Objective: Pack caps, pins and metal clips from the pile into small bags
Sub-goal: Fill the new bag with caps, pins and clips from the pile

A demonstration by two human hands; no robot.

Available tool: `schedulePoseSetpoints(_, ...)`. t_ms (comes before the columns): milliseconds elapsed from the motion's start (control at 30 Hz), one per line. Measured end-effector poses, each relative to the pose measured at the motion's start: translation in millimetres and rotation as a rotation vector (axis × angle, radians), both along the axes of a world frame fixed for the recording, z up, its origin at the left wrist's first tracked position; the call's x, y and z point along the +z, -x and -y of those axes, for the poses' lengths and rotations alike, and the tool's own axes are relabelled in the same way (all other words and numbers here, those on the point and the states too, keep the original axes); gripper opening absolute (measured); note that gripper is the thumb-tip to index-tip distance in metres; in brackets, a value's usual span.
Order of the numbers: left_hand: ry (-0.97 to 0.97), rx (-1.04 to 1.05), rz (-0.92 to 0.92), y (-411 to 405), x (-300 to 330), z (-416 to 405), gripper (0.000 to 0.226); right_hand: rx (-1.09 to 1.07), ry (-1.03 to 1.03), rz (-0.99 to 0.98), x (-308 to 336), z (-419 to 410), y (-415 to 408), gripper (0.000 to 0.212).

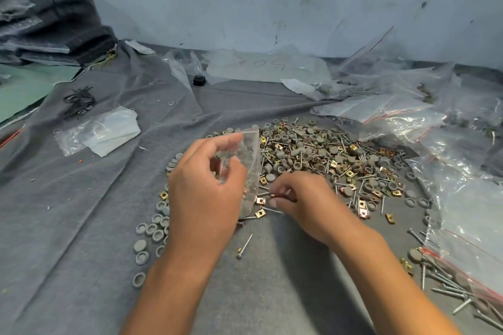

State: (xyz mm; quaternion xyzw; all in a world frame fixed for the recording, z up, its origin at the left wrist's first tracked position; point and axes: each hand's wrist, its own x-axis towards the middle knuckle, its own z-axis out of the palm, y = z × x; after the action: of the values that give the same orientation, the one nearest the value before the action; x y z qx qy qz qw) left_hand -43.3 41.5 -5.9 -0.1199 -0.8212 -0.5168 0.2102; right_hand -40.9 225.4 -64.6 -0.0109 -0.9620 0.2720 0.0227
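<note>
A person's left hand (202, 185) grips a small clear plastic bag (249, 168) upright above a grey felt cloth (81, 212), grey caps showing through its film. The right hand (302, 200) pinches a thin metal pin (268, 193) beside the bag's lower edge. Just behind both hands spreads the mixed pile of round grey caps, steel pins and brass-coloured square clips (326, 160). Clear red-striped zip bags (462, 198) lie heaped at right.

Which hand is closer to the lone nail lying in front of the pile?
Left. The left hand, holding the small bag, is just above-left of the nail; the right hand sits farther right.
</note>
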Motion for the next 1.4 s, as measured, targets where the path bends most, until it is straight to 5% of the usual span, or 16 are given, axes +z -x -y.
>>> schedulePoseSetpoints(700,0.032,0.012,-0.007,0.9,-1.6,4.6,0.032,0.073,0.0,0.052,0.1,17.3,-1.9,0.009)
schedulePoseSetpoints(800,0.039,-0.008,-0.002,0.6,-1.7,3.9,0.033,-0.005,0.237,-0.117,14.1,15.1,-4.9,0.014)
schedulePoseSetpoints(867,0.051,-0.023,-0.002,0.4,-1.3,2.6,0.034,-0.027,0.397,-0.422,30.3,15.9,-7.5,0.017)
schedulePoseSetpoints(1000,0.092,-0.086,-0.013,-1.3,-0.9,-1.6,0.036,0.015,0.342,-0.898,51.0,26.2,-13.0,0.012)
schedulePoseSetpoints(1400,0.096,-0.172,-0.047,-4.0,-0.5,-4.7,0.028,0.078,0.204,-0.909,60.2,27.2,-19.1,0.009)
